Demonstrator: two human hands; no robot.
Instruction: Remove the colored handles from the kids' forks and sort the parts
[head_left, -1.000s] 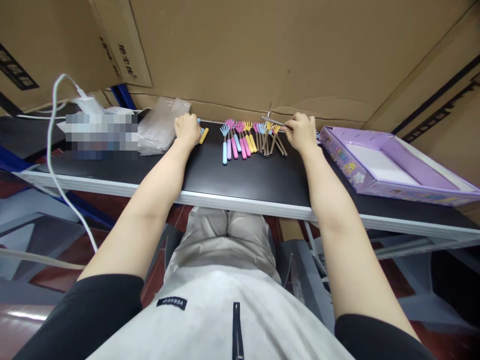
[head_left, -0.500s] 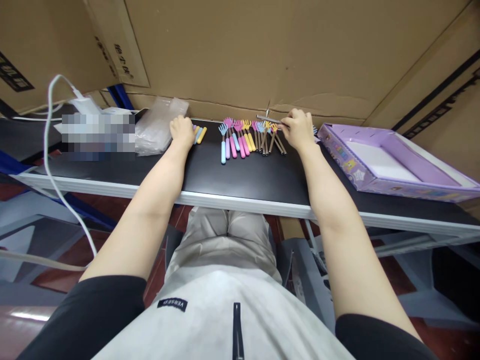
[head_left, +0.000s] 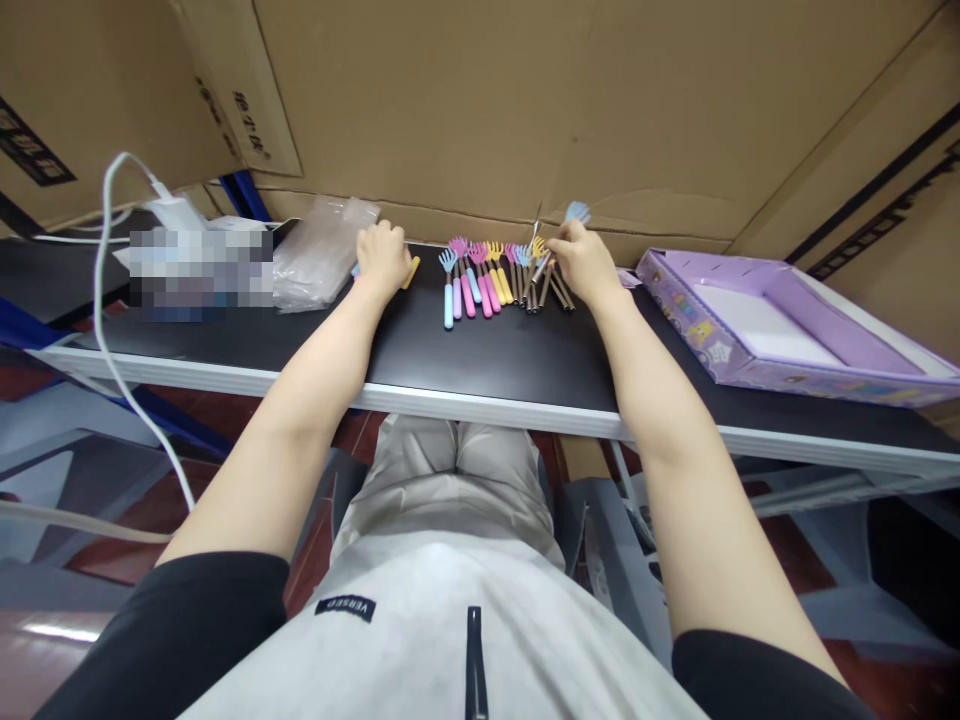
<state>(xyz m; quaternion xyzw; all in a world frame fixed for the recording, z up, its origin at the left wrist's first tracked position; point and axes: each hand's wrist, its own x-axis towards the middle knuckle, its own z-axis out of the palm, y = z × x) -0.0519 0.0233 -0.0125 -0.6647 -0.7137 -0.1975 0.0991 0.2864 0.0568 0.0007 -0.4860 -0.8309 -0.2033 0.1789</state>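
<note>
My right hand is closed round a back scratcher with a blue claw head. The claw sticks out above my fingers, and its bare metal rod points down to the left. My left hand is curled down over loose coloured handle sleeves; a yellow sleeve shows at its right side. What its fingers hold is hidden. Between my hands lies a row of back scratchers with coloured handles. To their right, near my right hand, are back scratchers with bare metal rods.
A clear plastic bag lies left of my left hand. A purple open box stands at the right of the black table. Cardboard walls the back. A white cable loops at the left.
My right hand has turned the back scratcher, so its blue claw now shows above my fingers and its rod points down-left. My left hand has shifted right over the handle sleeves.
</note>
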